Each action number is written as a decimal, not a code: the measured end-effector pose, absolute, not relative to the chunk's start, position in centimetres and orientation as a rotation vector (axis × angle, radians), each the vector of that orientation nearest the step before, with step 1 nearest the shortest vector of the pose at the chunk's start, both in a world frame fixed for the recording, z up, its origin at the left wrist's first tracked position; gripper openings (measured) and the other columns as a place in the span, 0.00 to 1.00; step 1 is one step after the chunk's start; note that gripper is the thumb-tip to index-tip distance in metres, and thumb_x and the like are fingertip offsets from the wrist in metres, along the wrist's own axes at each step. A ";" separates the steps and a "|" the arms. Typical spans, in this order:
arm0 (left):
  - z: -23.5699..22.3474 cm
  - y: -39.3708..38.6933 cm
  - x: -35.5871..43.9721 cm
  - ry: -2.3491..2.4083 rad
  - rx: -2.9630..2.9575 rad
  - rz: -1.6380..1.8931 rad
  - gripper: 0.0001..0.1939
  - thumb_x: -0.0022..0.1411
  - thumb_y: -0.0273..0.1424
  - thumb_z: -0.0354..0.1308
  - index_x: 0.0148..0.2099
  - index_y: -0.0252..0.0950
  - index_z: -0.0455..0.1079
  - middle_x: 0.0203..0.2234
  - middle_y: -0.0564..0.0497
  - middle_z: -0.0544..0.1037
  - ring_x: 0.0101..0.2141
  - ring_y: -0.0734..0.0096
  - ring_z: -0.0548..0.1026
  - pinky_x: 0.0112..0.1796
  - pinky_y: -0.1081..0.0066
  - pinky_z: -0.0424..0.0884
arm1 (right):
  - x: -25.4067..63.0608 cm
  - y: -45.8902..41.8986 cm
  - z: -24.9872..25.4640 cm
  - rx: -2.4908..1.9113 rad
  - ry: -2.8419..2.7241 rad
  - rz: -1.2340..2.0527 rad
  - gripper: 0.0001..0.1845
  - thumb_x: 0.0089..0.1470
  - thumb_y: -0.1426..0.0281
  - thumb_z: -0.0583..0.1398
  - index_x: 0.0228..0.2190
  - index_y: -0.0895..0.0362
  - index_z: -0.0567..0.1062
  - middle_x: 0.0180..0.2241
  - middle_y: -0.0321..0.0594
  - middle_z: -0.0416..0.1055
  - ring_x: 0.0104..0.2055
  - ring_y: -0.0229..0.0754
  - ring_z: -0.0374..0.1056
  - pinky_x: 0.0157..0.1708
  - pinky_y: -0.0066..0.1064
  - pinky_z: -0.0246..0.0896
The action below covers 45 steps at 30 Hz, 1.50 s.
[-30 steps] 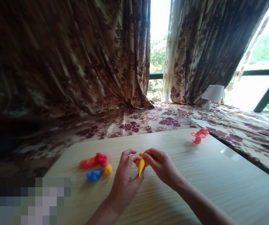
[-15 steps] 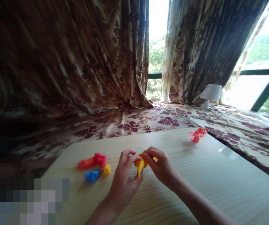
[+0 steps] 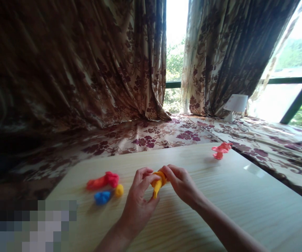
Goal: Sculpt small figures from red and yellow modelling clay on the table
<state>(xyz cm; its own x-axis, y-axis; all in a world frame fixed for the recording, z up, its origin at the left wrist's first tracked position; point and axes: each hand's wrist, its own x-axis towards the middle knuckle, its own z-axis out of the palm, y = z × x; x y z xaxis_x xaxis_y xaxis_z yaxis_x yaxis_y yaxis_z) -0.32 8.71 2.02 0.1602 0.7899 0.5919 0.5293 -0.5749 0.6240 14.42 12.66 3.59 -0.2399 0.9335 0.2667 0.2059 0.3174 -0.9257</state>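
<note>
A yellow piece of modelling clay [image 3: 157, 185], with a pointed tail hanging toward me, is held just above the table between both hands. My left hand [image 3: 140, 196] curls round its left side, with thumb and fingers pinching it. On the other side my right hand [image 3: 180, 182] is closed, fingertips pressed on the clay's upper right edge. Part of the clay is hidden behind the fingers. To the left lie a small yellow clay ball [image 3: 119, 190], a blue clay lump [image 3: 102, 197] and a red-orange clay piece [image 3: 102, 181].
A coral-pink clay figure [image 3: 220, 150] stands near the far right corner of the pale wooden table [image 3: 219, 203]. Beyond the table are flowered fabric [image 3: 145, 141], a small white lamp [image 3: 236, 104] and long patterned curtains [image 3: 114, 70]. A blurred-out patch covers the lower left corner.
The right fingers have shifted along the yellow clay's upper right side, and more of its top now shows. The left hand keeps its hold. The whole view has drifted slightly.
</note>
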 end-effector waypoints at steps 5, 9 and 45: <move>1.9 8.8 -0.3 1.272 2.175 1.371 0.23 0.48 0.15 0.51 0.44 0.44 0.64 0.44 0.52 0.63 0.49 0.70 0.63 0.49 0.69 0.62 | 14.4 12.7 3.4 -1.022 -1.623 1.055 0.11 0.52 0.66 0.55 0.24 0.60 0.70 0.21 0.34 0.67 0.24 0.34 0.62 0.24 0.23 0.56; 1.8 9.0 -0.3 1.313 2.174 1.456 0.19 0.51 0.17 0.52 0.43 0.42 0.64 0.43 0.51 0.65 0.48 0.69 0.65 0.49 0.67 0.63 | 14.6 12.9 3.3 -1.084 -1.631 1.000 0.19 0.55 0.62 0.51 0.19 0.59 0.68 0.18 0.33 0.62 0.22 0.33 0.57 0.22 0.23 0.52; 1.3 10.2 -1.5 1.628 2.177 0.962 0.04 0.51 0.33 0.58 0.28 0.40 0.73 0.25 0.51 0.71 0.33 0.65 0.68 0.34 0.68 0.65 | 14.6 12.2 3.1 -0.952 -2.103 0.780 0.08 0.51 0.74 0.56 0.26 0.57 0.75 0.27 0.35 0.67 0.28 0.33 0.63 0.29 0.24 0.57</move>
<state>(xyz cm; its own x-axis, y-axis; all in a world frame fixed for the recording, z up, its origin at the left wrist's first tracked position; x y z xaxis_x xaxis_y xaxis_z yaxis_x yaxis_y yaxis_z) -1.46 10.22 1.32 0.1543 0.9235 0.3513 0.7535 -0.3400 0.5627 14.57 12.17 3.10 -0.4930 0.8014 0.3386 0.3865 0.5504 -0.7400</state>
